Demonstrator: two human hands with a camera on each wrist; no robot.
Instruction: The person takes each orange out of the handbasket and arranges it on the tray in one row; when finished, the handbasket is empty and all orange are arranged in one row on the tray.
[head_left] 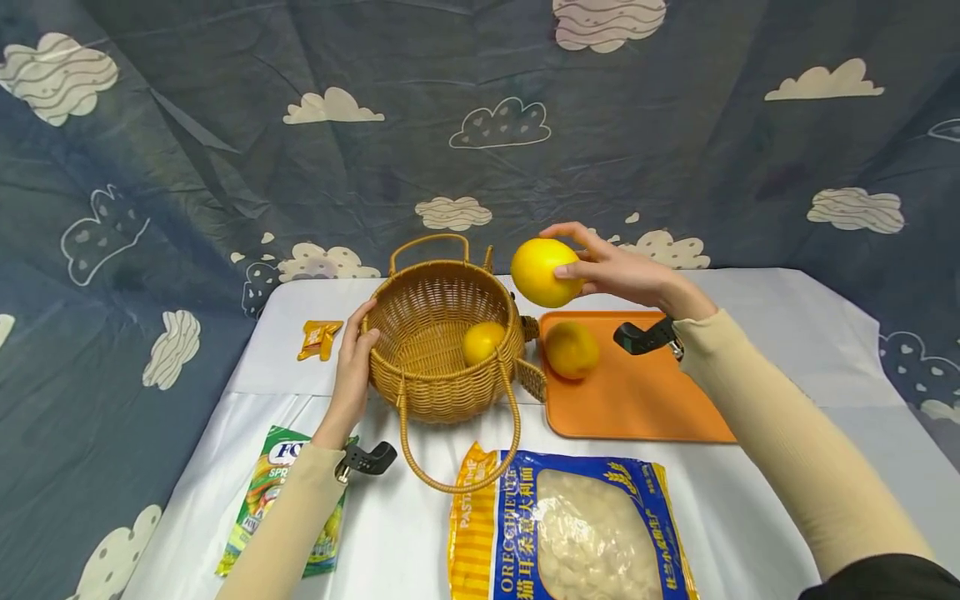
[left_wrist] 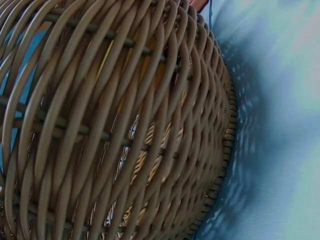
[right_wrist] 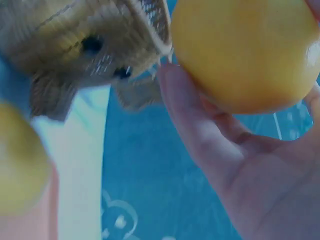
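A round wicker basket (head_left: 450, 392) stands in the middle of the table, one handle upright at the back and the other folded down in front. My left hand (head_left: 351, 379) holds its left rim; the left wrist view shows only the basket's woven wall (left_wrist: 125, 115) close up. One smooth yellow fruit (head_left: 483, 343) lies inside the basket, at the right. My right hand (head_left: 626, 273) grips another yellow fruit (head_left: 545, 272), raised beyond the basket's right rim; thumb and fingers surround it in the right wrist view. A third yellow fruit (head_left: 572, 350) lies on an orange tray (head_left: 645, 400).
A blue and yellow pasta bag (head_left: 592, 525) lies in front of the basket. At the left are a green packet (head_left: 258, 492), partly under the left forearm, and a small orange wrapped snack (head_left: 320, 339). A cloud-patterned cloth (head_left: 502, 183) hangs behind the table.
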